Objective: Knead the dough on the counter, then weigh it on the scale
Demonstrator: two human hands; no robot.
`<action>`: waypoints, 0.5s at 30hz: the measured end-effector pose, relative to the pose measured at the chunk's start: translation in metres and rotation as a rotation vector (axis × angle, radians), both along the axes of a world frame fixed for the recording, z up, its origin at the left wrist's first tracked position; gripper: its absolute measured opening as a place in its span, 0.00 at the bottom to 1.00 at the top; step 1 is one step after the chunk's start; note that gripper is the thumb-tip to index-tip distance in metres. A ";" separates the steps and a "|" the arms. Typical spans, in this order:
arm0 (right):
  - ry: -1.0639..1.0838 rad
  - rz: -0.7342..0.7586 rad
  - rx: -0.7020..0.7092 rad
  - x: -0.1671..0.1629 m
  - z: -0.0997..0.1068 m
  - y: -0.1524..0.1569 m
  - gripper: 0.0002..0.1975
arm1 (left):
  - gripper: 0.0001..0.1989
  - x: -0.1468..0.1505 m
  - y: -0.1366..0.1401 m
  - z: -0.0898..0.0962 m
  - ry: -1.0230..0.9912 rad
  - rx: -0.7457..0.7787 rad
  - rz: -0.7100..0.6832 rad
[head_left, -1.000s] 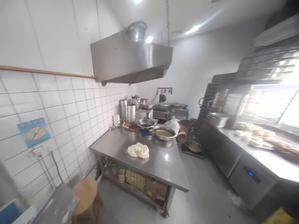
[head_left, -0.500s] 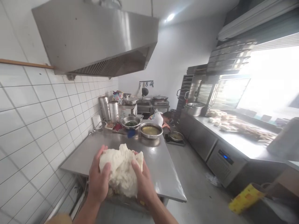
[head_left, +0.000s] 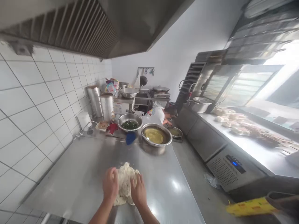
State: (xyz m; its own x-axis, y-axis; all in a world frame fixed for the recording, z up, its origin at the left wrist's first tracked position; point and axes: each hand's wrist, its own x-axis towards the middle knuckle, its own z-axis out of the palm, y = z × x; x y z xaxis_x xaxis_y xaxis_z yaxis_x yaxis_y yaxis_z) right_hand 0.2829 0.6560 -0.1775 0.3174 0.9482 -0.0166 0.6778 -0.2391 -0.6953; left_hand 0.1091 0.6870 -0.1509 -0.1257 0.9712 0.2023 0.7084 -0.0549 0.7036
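Head view: left hand (head_left: 110,184) and right hand (head_left: 139,191) clasp dough (head_left: 125,180) on a table (head_left: 74,174).

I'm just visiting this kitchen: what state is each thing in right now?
Dough: lumpy, resting on the steel table
Left hand: against the dough's left side
Right hand: against the dough's right side
Greens bowl: uncovered, holding chopped greens
Larger bowl: uncovered, holding yellowish liquid
Far pan: lid on
Counter's display: lit blue
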 end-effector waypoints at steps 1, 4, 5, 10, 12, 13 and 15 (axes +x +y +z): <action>-0.026 -0.033 -0.010 -0.004 -0.004 0.018 0.36 | 0.29 0.012 0.014 -0.003 0.023 -0.007 0.039; -0.134 0.024 -0.093 -0.009 -0.029 0.059 0.35 | 0.28 0.040 0.036 -0.035 0.158 -0.033 0.093; -0.178 0.084 -0.094 -0.007 -0.042 0.066 0.33 | 0.27 0.045 0.037 -0.053 0.256 -0.007 0.053; -0.345 0.228 0.109 0.016 -0.113 0.081 0.27 | 0.33 0.034 0.039 -0.128 0.491 0.107 -0.048; -0.363 0.228 0.155 0.022 -0.124 0.101 0.27 | 0.35 0.027 0.062 -0.137 0.498 0.080 -0.059; -0.358 0.222 0.167 0.023 -0.126 0.115 0.28 | 0.35 0.024 0.078 -0.138 0.490 0.061 -0.057; -0.327 0.198 0.186 0.018 -0.122 0.146 0.30 | 0.33 0.020 0.111 -0.137 0.459 0.036 -0.053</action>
